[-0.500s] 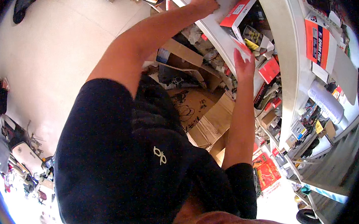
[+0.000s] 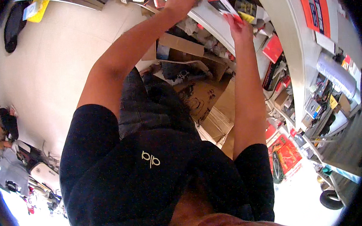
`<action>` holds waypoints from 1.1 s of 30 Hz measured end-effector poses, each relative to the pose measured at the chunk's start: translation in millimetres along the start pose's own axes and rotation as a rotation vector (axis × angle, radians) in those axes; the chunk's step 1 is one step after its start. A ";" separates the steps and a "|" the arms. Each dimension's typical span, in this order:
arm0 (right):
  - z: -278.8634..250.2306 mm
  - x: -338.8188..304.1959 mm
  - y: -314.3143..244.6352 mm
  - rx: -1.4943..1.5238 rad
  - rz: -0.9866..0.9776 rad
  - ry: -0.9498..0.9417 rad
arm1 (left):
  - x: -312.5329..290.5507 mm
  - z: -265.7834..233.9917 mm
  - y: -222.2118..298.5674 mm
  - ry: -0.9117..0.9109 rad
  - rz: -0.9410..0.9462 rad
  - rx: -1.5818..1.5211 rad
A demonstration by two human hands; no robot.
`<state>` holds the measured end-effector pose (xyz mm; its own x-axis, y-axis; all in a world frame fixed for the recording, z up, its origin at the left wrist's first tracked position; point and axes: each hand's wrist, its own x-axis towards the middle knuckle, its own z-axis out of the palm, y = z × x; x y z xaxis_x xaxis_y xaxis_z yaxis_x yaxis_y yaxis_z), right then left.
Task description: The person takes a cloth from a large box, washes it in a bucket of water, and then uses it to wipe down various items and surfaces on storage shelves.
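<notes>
An open brown carton (image 2: 181, 43) below the shelf (image 2: 215, 19) has something bluish inside. My left arm reaches forward, elbow bent outward, and the left hand (image 2: 181, 4) is curled; I can't tell what it grips. My right arm stretches nearly straight, the right hand (image 2: 240, 27) half-open, fingertips at the near end of a red-and-white box (image 2: 225, 6) on the shelf. Its visible side slants toward them; the top edge cuts off the rest.
</notes>
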<state>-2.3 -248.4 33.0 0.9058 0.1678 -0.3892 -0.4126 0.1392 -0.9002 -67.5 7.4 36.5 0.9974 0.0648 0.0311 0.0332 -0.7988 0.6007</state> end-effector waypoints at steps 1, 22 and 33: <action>11.1 8.0 -1.4 0.268 0.117 0.052 | 0.5 6.8 -10.2 0.120 0.151 0.139; -51.3 -111.7 61.0 -1.629 -0.177 0.050 | 1.7 147.5 94.2 0.075 -0.040 -0.302; -56.7 -128.8 36.2 -1.745 0.082 0.041 | -2.1 87.7 79.7 -0.029 0.529 0.160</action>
<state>-128.4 -320.3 39.5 0.9026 0.0935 -0.4202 0.1006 -0.9949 -0.0053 -61.3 -108.8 14.2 0.8819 -0.3849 0.2723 -0.4661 -0.7990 0.3801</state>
